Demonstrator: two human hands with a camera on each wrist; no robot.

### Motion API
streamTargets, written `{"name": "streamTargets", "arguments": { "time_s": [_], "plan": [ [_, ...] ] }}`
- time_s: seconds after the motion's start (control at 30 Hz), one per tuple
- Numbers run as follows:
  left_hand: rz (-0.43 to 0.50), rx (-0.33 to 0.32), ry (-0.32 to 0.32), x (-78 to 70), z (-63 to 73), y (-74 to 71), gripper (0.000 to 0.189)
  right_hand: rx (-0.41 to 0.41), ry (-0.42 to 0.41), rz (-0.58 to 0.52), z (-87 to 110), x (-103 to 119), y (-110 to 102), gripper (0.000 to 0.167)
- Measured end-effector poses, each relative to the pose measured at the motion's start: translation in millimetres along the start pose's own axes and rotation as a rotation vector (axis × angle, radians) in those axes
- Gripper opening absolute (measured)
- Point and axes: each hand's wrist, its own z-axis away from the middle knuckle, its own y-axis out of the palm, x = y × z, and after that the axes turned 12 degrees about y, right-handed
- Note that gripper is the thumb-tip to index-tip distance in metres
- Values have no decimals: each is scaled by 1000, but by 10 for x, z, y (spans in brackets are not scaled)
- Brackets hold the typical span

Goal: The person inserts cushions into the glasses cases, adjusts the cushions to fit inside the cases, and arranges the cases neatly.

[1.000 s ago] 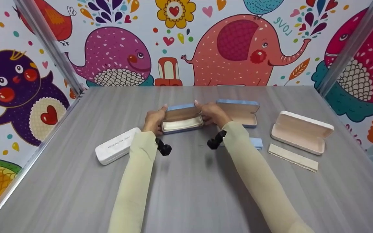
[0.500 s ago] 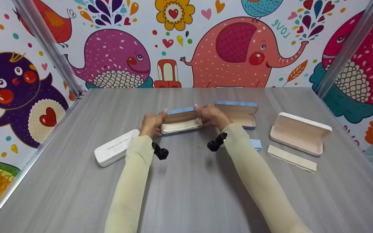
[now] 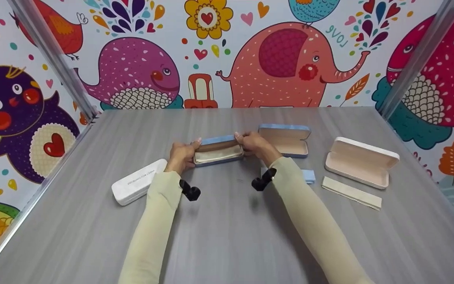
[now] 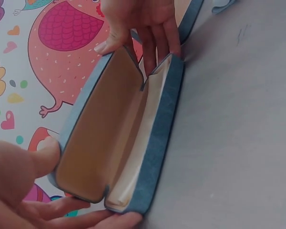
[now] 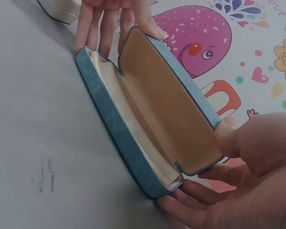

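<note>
Both hands hold an opened blue glasses case [image 3: 218, 161] by its two ends. At its left end is my left hand [image 3: 181, 155], thumb on the lid edge and fingers at the base. My right hand [image 3: 255, 144] grips the right end the same way, its thumb [image 5: 227, 136] on the lid. A folded cream cloth [image 4: 139, 148] lies in the bottom half. The tan-lined lid [image 5: 169, 100] leans up at the back, partway over the base.
Another blue case [image 3: 284, 142] stands open behind my right hand. A white case [image 3: 363, 161] sits open at right, near a cream cloth [image 3: 352, 193]. A light-blue cloth [image 3: 309, 176] is partly hidden by the right sleeve. A closed white case [image 3: 138, 182] lies left.
The case's lid has come down slightly, and the case with both hands has shifted a little toward me. The view has also moved slightly; the other cases and cloths stay in place.
</note>
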Motion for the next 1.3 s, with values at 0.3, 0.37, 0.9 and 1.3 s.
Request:
{"name": "streamTargets", "arguments": {
  "time_s": [0.3, 0.37, 0.9, 1.3],
  "plan": [
    [-52, 33, 30, 38, 29, -30, 56, -45, -76, 67, -23, -77, 32, 45],
    [-66, 40, 39, 47, 38, -40, 58, -48, -96, 70, -33, -101, 37, 44],
    [-84, 22, 77, 143, 80, 33, 59, -105, -222, 75, -30, -331, 53, 42],
    [-161, -12, 131, 203, 101, 38, 54, -141, -278, 48, -52, -450, 111, 40]
  ]
}}
